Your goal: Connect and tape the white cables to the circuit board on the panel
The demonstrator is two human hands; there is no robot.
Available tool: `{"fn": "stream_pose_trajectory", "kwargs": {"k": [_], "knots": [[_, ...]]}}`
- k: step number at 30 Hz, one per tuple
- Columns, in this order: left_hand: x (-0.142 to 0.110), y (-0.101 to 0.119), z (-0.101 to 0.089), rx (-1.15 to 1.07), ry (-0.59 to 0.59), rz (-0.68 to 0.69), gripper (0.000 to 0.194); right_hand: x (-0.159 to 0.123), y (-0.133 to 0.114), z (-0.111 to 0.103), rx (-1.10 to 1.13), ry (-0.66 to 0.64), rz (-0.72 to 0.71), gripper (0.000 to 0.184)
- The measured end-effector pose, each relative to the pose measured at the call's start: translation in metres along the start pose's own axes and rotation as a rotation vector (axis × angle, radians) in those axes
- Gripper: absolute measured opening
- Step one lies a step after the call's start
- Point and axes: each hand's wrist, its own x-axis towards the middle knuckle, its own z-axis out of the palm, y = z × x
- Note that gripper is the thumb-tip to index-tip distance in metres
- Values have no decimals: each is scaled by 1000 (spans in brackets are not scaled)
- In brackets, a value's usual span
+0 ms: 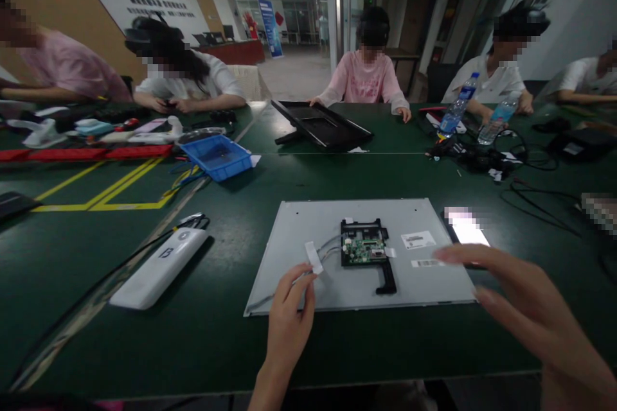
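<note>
A flat grey display panel (299, 225) lies back side up on the green table in front of me. On its middle sits a green circuit board (361, 250) in a black plastic bracket (387, 279). Thin grey cables (332, 249) run from the board toward the panel's lower left. My left hand (292, 308) pinches a strip of white tape (313, 257) by its lower end, beside the cables. Over the panel's right edge, my right hand (520, 302) hangs with thumb and fingers apart, holding nothing. White labels (418, 240) are stuck on the panel's right part.
A lit phone (466, 228) lies right of the panel. At left are a white power bank (161, 266) with a black cable and a blue tray (219, 157). Across the table, a person in pink touches a black monitor housing (322, 125). Bottles (457, 106) and tangled cables stand farther right.
</note>
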Motion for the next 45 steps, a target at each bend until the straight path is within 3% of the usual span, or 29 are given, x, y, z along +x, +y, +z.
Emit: {"fn": "stream_pose_trajectory", "kwargs": {"k": [3,5,7,10,14,19,25,30,35,45], "knots": [[1,-4,0,6,5,23,20,44,34,-1,-61,9,66,49],[1,-5,0,11,-3,29,19,63,66,10,-108,74,155,51],[2,-6,1,15,-10,30,19,77,95,25,-152,58,195,52],[3,-7,2,28,-13,31,20,91,117,44,-248,8,172,53],[5,-7,3,48,5,46,18,99,114,55,-352,-3,176,56],[5,-8,4,46,-15,47,19,85,111,57,-377,-60,226,56],[4,-9,5,33,-23,45,19,60,127,49,-266,73,320,69],[4,-8,6,41,-27,53,19,55,123,50,-151,111,342,86],[4,-8,7,31,-31,61,20,55,114,53,-132,108,338,85],[1,-9,6,43,-23,89,18,65,120,58,-236,121,266,72]]}}
